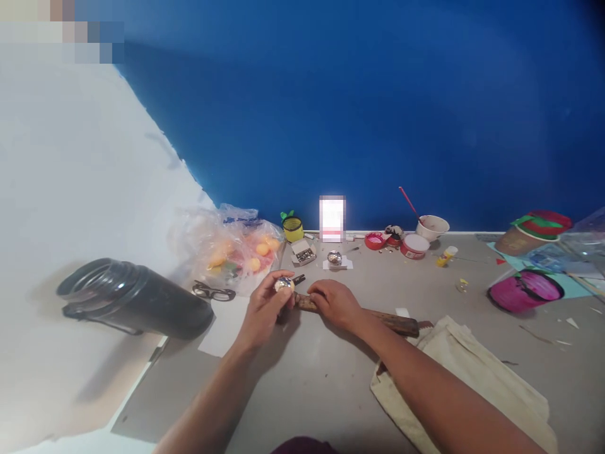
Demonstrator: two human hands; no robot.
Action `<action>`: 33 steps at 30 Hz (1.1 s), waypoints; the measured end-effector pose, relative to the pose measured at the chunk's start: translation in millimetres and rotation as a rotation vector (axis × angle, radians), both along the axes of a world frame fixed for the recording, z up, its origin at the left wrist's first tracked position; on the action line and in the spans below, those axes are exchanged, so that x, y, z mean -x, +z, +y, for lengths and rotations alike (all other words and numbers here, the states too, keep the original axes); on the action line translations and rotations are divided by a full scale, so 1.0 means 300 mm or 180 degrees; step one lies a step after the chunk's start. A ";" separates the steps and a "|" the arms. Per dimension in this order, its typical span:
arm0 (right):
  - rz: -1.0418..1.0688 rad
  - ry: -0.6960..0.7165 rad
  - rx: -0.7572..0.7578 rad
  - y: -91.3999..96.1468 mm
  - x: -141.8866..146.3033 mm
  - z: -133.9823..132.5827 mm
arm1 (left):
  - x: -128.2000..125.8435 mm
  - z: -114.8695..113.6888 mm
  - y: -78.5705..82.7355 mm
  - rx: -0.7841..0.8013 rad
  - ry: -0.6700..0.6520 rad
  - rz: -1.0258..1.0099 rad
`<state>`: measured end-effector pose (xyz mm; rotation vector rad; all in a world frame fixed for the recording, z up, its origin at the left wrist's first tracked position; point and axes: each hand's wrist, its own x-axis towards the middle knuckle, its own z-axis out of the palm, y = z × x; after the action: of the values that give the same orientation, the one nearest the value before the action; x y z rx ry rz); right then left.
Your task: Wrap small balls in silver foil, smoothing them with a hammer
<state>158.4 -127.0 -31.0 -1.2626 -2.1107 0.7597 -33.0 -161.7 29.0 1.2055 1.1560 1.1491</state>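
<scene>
My left hand [265, 313] is closed around a small pale ball [284, 285], part of whose surface is covered in shiny silver metal. Just to the right, my right hand [336, 304] curls its fingers over a worn wooden handle [394, 321] lying slantwise above the table. The handle's left end reaches under my left hand, where a dark part is mostly hidden. Beyond my hands, an open small box [304, 254] holds shiny metal bits, probably tacks. Beside it, a silver round piece [334, 257] rests on white paper. A black clip-like object [299, 279] lies near my left fingers.
At left, a dark bottle [155, 299], eyeglasses [213, 291] and a plastic bag with orange balls [255, 265]. A beige cloth [472, 378] lies right. Behind stand a yellow cup [293, 229], a red-rimmed tub [415, 246] and a white bowl [433, 227]; a pink cup [524, 292] lies far right.
</scene>
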 end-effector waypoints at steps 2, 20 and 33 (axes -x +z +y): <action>-0.0014 -0.0019 0.0046 0.008 0.001 0.000 | 0.014 0.034 0.008 0.0088 0.0054 -0.0102; 0.0022 -0.0076 0.0065 0.008 0.000 0.005 | -0.085 0.490 -0.023 -0.1214 -0.0814 0.3994; -0.0038 -0.0060 0.0111 0.016 -0.004 0.013 | -0.102 0.513 -0.040 -0.1282 -0.1059 0.4596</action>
<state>159.5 -123.2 -26.1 -1.3068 -2.1007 0.7858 -2.4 -7.9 17.1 2.5859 1.6191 0.0769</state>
